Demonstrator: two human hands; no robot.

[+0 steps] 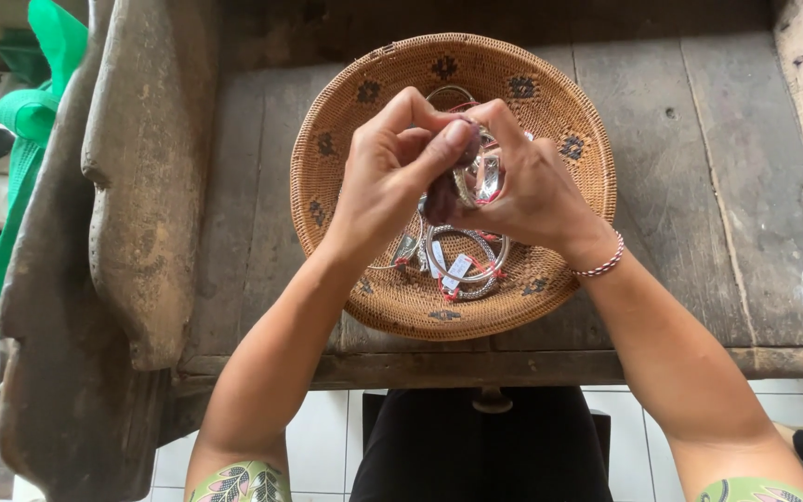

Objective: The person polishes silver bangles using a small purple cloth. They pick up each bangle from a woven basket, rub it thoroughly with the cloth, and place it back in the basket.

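Directly above a round woven basket [550, 102], both hands are held together, fingertips meeting over a silver bangle [480, 177]. The left hand [388, 172] is curled, its thumb and forefinger pinched against the bangle and against a small dark piece, perhaps a cloth, that is pressed to the metal; what that piece is cannot be told for certain. The right hand [536, 191] is closed around the bangle from the other side, so that the ring is clamped between the two hands and kept off the basket floor. A beaded bracelet of red and white [603, 268] is worn at the right wrist.

Below the hands, more silver bangles [462, 256] are heaped in the bottom of the basket, with small white tags on red threads [457, 271] tied to them. Dark diamond-like patterns are woven into the basket's wall. The basket is set on a worn wooden counter [699, 186], near its front edge. At the left, a carved piece of grey wood [141, 186] is seen beside the counter, and a green bag [34, 112] is hung further left. White floor tiles [327, 446] are shown beneath the counter's edge.
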